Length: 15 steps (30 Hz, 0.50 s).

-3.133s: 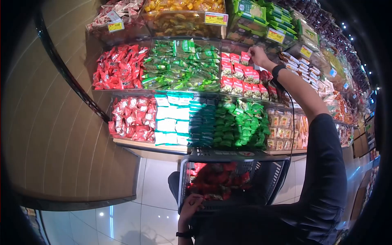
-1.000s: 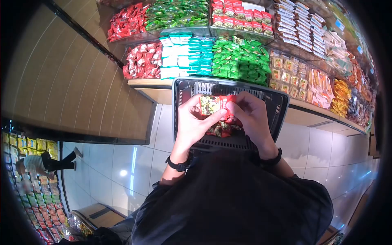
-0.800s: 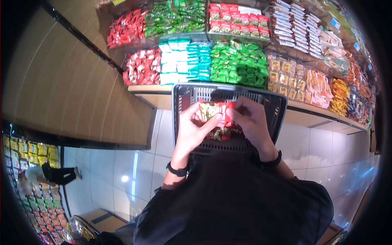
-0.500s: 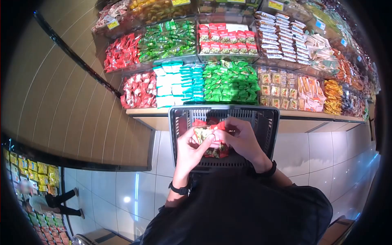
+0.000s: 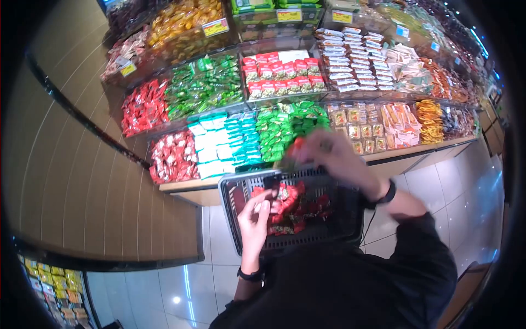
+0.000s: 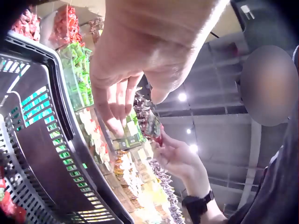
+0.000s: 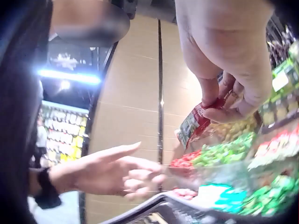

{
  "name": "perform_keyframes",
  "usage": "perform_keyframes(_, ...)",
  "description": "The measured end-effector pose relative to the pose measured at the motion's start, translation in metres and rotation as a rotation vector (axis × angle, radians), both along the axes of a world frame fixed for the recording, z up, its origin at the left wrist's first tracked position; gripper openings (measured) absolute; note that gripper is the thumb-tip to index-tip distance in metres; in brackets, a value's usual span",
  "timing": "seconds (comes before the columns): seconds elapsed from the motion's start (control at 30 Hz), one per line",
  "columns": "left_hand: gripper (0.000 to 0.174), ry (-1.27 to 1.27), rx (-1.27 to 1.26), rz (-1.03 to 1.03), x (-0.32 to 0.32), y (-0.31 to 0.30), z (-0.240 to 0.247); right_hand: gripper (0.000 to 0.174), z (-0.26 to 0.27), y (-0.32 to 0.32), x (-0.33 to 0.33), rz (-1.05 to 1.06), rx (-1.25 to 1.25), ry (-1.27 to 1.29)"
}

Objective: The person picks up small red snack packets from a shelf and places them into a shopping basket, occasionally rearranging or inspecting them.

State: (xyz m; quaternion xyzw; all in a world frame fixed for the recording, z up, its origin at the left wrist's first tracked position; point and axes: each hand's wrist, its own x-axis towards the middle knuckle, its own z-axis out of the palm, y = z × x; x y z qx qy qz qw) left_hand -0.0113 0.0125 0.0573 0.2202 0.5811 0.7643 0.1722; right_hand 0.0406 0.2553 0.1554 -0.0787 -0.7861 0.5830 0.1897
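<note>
One packet [image 7: 195, 122], red with a part showing its contents, is held by the right hand [image 5: 342, 159]. It is pinched by one end between thumb and fingers, and its other end is left to slant downward, as recorded in the right wrist view. In the head view this hand is blurred by motion; it is seen beyond the far rim of the basket [image 6: 51, 163], against the lower green packets [image 5: 271, 131], though its exact height above them cannot fairly be judged.

The left hand [image 5: 255, 222] is seen over the left part of the basket. Nothing is gripped by it; its fingers are loosely bent and the thumb is held apart from them, as shown in both wrist views. A dark band [image 5: 251, 274] is worn on the left wrist, and a dark watch [image 5: 389, 192] on the right.

Several red packets [image 5: 290, 205] are contained in the basket, piled on its floor. Behind it, the lower shelf [image 5: 189, 185] is stocked with teal packets [image 5: 246, 137], set directly left of the green ones. Above, red-topped packets [image 5: 282, 77] are arranged in rows. To the left, the displays are bordered by a wooden panel [image 5: 109, 192].
</note>
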Motion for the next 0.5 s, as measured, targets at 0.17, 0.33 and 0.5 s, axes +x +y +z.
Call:
perform_keyframes(0.17,0.018,-0.025,-0.135,-0.094,-0.020,-0.017,-0.045,0.012,0.085,0.143,-0.135,-0.270,0.859,0.383)
perform_keyframes(0.33,0.017,-0.187,-0.149,-0.181,-0.028,-0.021,-0.068,0.017,0.066,0.231,-0.255,-0.232,1.215,0.338)
perform_keyframes(0.5,0.019,-0.231,-0.219,-0.249,-0.040,-0.026,-0.079,0.027,0.022,0.265,-0.307,-0.184,1.330,0.058)
